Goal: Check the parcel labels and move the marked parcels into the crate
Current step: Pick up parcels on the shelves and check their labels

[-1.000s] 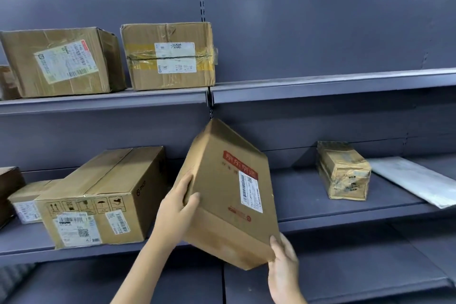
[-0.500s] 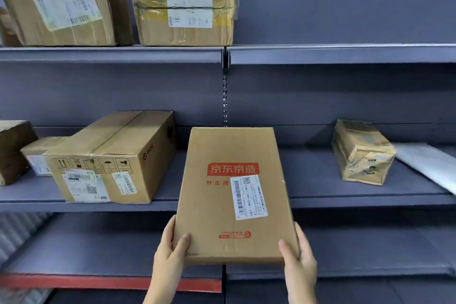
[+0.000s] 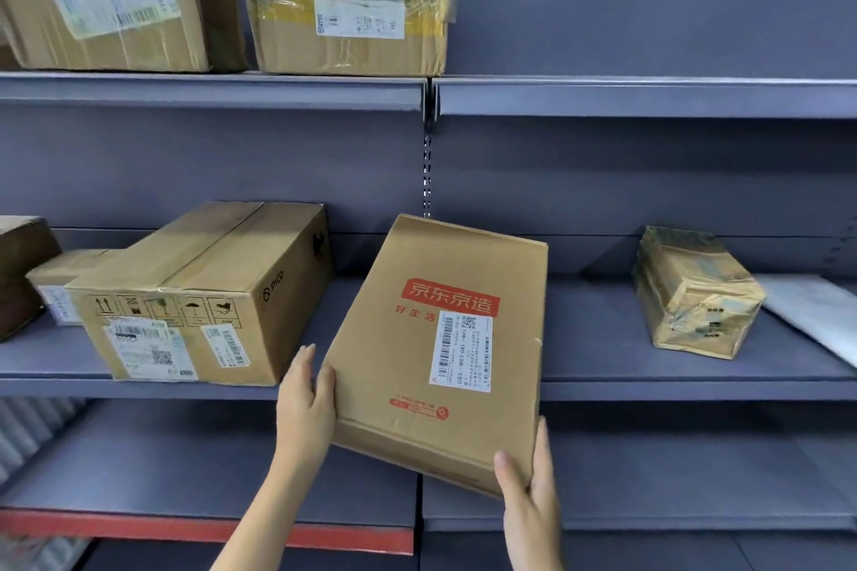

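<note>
Item: flat brown cardboard parcel with red logo (image 3: 445,352), being held before the grey metal shelf (image 3: 649,378); left hand (image 3: 303,408) and right hand (image 3: 531,485) gripping its lower corners. Label inspection seemingly underway; crate unseen, needing locating next.

Matt brown cardboard on the flat parcel (image 3: 445,352), creased a little, with a smooth white paper label (image 3: 463,352) and red print. The shelf (image 3: 649,97) looks like matt grey painted metal. At three o'clock, a small parcel (image 3: 693,292) crinkles under glossy clear tape; beside it, a smooth pale mailer (image 3: 816,315).
</note>
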`<state>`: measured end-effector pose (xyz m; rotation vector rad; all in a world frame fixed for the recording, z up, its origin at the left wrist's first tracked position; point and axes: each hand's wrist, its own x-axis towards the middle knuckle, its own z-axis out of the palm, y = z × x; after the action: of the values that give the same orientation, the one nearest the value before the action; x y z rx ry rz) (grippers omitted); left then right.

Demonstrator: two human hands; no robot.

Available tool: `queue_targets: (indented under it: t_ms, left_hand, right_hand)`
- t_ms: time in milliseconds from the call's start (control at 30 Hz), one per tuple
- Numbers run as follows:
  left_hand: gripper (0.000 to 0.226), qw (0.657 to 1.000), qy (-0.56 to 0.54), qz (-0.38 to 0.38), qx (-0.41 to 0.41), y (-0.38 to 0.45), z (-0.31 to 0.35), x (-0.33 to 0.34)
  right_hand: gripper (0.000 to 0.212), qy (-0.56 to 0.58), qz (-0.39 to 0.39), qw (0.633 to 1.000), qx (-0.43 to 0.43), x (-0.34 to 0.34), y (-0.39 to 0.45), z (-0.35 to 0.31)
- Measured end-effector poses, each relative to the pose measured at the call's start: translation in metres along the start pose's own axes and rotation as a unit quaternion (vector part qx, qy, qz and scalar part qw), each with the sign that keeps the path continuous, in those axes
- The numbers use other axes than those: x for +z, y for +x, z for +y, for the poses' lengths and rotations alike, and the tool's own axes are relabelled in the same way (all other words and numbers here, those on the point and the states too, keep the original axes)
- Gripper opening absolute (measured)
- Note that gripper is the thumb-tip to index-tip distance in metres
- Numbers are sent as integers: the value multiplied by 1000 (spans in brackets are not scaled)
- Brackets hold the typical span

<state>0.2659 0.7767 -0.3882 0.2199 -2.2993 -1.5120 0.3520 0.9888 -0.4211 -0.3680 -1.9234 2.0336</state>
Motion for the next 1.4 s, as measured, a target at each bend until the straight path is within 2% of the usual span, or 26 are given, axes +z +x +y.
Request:
queue_targets:
  t_ms: [167, 267, 733, 933, 1000, 1067, 1200, 1267, 1400]
  left_hand:
    - [50, 990, 113, -28, 83, -9, -6, 0]
    - [49, 983, 138, -31, 116, -4, -7, -4]
    - [55, 997, 22, -46, 49, 27, 20, -4]
    - [54, 996, 43, -65, 53, 54, 21, -4]
    - [52, 991, 95, -54, 82, 56, 19, -4]
    - [46, 976, 159, -25, 147, 52, 21, -1]
    - [48, 912, 271, -14, 308, 33, 37, 13]
    - [49, 895, 290, -28, 336, 19, 50, 27]
    - [46, 902, 256, -53, 343, -15, 85, 68]
  right_hand:
    - [61, -11, 1, 1000, -2, 1, 35, -8]
    - [56, -33, -1, 999, -28, 8, 51, -19]
    - [44, -127, 62, 988, -58, 37, 92, -49]
    - [40, -143, 76, 985, -54, 51, 98, -56]
    - [44, -146, 58, 987, -45, 49, 99, -57]
    - [52, -138, 46, 989, -30, 39, 98, -56]
    - [50, -92, 52, 994, -10, -7, 86, -50]
    - [45, -94, 59, 994, -4, -44, 83, -49]
    - [37, -94, 75, 993, -11, -127, 88, -56]
